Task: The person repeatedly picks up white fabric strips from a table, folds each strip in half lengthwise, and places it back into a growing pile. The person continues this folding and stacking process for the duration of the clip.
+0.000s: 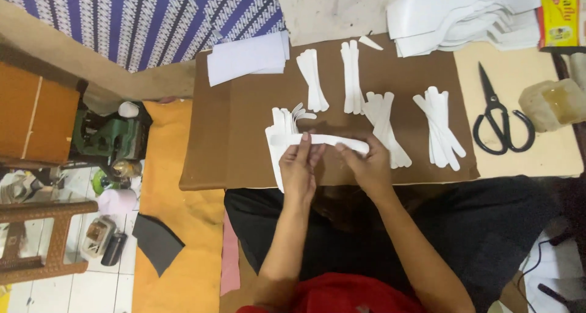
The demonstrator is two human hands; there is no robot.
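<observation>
The person's red shirt (pixel 342 298) and dark lap (pixel 390 227) fill the bottom of the frame, forearms reaching up to the brown counter (pixel 213 136). Both hands are closed on one long white strip (pixel 323 141) held crosswise at frame centre: the left hand (pixel 298 166) pinches its left part, the right hand (pixel 366 166) its right part, above a white sheet (pixel 274 151) at the counter's near edge. The strip looks thin and could crease or slip if the fingers pull unevenly, and a wide sweep could scatter the fanned strip piles (pixel 378 121) just above the hands. The counter's near edge lies right under the wrists, so a dropped piece would land in the lap. Open room lies left on bare brown board; the black scissors (pixel 502 121) rest well apart at right.
</observation>
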